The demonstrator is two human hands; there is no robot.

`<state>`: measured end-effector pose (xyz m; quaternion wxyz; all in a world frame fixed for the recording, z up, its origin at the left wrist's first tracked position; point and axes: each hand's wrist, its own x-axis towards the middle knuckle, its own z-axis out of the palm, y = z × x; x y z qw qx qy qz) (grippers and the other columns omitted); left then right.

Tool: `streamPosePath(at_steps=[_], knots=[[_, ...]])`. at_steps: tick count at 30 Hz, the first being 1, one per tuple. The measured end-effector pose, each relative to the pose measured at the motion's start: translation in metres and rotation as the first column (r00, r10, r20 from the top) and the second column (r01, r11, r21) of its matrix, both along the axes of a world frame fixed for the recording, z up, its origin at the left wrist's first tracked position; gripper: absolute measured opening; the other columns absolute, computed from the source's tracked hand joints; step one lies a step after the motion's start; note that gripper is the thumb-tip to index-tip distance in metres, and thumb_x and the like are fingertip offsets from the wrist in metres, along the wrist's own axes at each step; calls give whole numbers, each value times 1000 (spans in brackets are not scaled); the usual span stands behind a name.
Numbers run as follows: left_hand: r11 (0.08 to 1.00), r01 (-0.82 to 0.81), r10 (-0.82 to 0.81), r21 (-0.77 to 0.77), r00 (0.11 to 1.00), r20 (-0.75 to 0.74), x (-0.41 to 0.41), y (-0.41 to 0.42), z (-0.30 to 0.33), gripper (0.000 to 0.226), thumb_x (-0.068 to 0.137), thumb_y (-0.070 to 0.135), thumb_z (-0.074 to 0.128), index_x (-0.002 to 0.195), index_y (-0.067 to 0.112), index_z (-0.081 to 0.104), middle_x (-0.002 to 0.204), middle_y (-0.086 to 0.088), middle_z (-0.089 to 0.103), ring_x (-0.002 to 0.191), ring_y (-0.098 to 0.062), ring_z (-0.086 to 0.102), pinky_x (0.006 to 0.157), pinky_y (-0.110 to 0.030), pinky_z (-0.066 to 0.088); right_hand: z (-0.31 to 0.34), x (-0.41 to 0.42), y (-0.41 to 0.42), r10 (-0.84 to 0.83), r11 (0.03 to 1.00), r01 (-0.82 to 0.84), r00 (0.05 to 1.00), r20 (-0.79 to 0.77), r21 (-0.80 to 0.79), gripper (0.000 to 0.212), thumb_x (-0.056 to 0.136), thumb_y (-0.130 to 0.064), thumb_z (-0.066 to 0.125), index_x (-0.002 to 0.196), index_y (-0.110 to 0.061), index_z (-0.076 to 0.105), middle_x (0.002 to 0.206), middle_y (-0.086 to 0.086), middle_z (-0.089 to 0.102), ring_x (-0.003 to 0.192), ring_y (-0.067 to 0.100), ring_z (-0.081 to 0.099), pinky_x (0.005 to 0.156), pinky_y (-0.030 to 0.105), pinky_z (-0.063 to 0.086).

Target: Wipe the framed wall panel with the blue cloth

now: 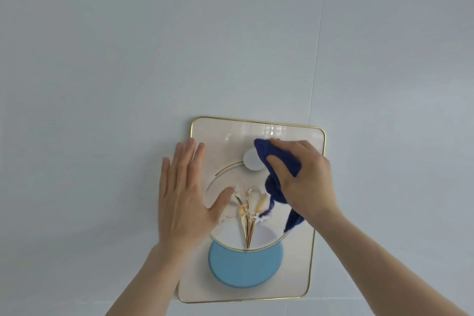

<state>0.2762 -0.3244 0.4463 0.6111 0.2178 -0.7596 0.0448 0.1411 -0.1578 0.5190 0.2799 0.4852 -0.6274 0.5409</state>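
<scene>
Now the left hand (184, 195) lies flat, bracing the framed wall panel (295, 264); the right hand (302, 177), bunched around the blue cloth (275, 161), should press evenly.

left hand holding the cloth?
No, the blue cloth is bunched under the right hand, while the left hand lies flat and bare on the framed wall panel's left edge.

Gold-rimmed cream wall panel (225, 131), bunched dark-blue cloth (275, 161) against its upper right.
</scene>
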Motion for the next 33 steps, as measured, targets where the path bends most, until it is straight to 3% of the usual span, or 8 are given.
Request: streamPosePath(at_steps=[5,9,14,20,23,27,33], knots=[[997,-18,9,78,994,111,2,-37,-3,126,67,85,64,164,30,3,175,0,3,162,-21,-4,130,-52,4,21,18,-61,-123,979,70,953,-277,-193,31,95,-20,72,126,-23,73,124,-3,69,108,23,64,86,38,54],[997,-26,15,72,989,149,-2,-51,-9,136,58,96,56,164,28,5,174,-2,2,162,-22,-6,130,-54,3,14,8,-102,-328,936,234,851,-409,-264,32,93,-23,71,125,-20,73,126,5,70,116,32,61,98,49,47],[999,-29,24,35,992,126,-7,-62,-15,135,59,99,50,163,29,0,174,-2,3,162,-21,-5,130,-51,1,-8,0,-131,-240,947,116,876,-419,-301,34,99,-8,67,133,-10,70,141,15,63,144,37,49,117,57,41],[998,-63,62,4,992,113,-8,-63,-16,139,57,97,55,163,28,-3,173,-3,11,162,-22,2,130,-49,4,-28,0,-141,-97,986,-16,754,-650,-167,28,100,-6,68,128,-5,72,139,18,66,145,38,49,122,52,40],[998,-67,65,15,990,127,-7,-62,-15,142,56,96,57,163,24,-2,173,-2,9,162,-21,1,131,-48,3,-29,-1,-136,-98,990,-1,726,-681,-144,28,101,-6,66,128,-6,72,140,16,66,146,36,49,122,50,41],[996,-91,88,22,988,130,-7,-60,-14,142,59,100,49,164,14,8,174,-2,8,162,-20,2,131,-48,4,-42,-11,-123,-51,999,41,605,-795,-33,33,99,-3,69,131,-7,70,143,17,65,147,35,48,120,52,42],[995,-97,96,3,981,166,-4,-61,-14,134,61,99,45,164,24,5,174,-4,8,162,-23,1,131,-49,2,-44,-18,-114,-44,995,102,528,-848,11,32,102,-4,65,133,-10,70,144,14,65,147,34,49,117,52,46]])
